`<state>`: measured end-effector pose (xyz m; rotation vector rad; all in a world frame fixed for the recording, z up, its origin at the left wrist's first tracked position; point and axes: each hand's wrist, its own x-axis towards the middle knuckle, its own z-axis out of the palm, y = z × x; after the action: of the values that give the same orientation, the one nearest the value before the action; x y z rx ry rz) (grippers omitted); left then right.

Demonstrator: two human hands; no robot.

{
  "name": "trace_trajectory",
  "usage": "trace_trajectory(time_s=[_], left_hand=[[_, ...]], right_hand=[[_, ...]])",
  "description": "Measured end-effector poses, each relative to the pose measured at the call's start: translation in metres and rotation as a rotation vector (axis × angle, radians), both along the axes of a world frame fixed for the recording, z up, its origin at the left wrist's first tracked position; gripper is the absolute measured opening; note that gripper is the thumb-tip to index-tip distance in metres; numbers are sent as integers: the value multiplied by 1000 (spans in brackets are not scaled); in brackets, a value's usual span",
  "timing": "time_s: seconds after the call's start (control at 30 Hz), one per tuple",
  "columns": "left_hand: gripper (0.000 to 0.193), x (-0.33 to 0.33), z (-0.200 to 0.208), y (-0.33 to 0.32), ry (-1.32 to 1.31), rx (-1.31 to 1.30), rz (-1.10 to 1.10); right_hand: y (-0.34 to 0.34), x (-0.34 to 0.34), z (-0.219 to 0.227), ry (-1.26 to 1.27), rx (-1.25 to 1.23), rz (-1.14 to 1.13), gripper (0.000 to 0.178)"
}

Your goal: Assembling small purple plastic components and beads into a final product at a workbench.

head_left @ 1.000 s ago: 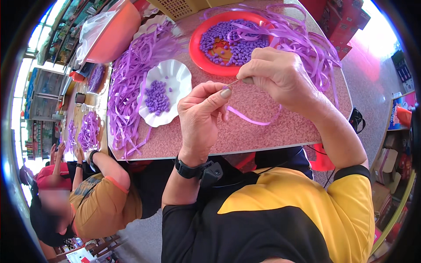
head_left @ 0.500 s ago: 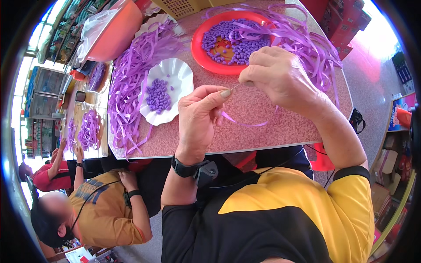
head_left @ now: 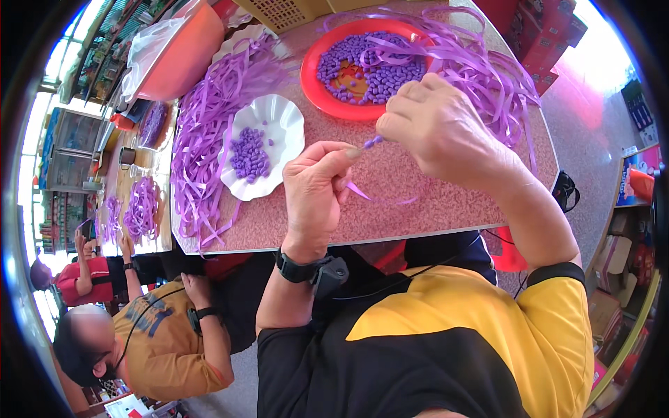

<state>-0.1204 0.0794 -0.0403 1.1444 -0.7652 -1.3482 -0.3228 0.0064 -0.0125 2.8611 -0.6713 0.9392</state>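
Note:
My left hand (head_left: 317, 184) is closed in a pinch, thumb on top, at one end of a short row of purple beads (head_left: 373, 142). My right hand (head_left: 439, 129) curls closed at the other end of the row, its fingertips mostly hidden. The thin needle-like piece under the beads is too small to make out. A loose purple ribbon (head_left: 383, 198) trails from below my left fingers above the table. Behind my hands, an orange-red plate (head_left: 313, 90) holds many purple beads. Left of them, a white scalloped dish (head_left: 286, 129) has a smaller heap.
Piles of purple ribbon (head_left: 202, 150) lie on the pink speckled table (head_left: 306, 226) at left and far right. A large orange bowl (head_left: 185, 59) and tan basket (head_left: 279, 12) stand behind. Another person (head_left: 171, 334) sits at left; red boxes (head_left: 547, 38) stand at far right.
Purple beads now show between my two hands, where only a thin needle-like line was visible before. My right hand has shifted slightly; the left keeps its pinch.

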Motion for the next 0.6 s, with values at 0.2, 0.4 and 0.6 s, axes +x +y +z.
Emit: trace_trajectory(time_s=[0.2, 0.4, 0.6], left_hand=[[14, -3, 10, 2, 56, -2, -54], [14, -12, 17, 0, -96, -44, -89], [8, -3, 11, 0, -46, -125, -83]], right_hand=[[5, -2, 3, -61, 120, 25, 16], [5, -1, 3, -122, 181, 7, 13], [4, -3, 6, -221, 243, 30, 11]])
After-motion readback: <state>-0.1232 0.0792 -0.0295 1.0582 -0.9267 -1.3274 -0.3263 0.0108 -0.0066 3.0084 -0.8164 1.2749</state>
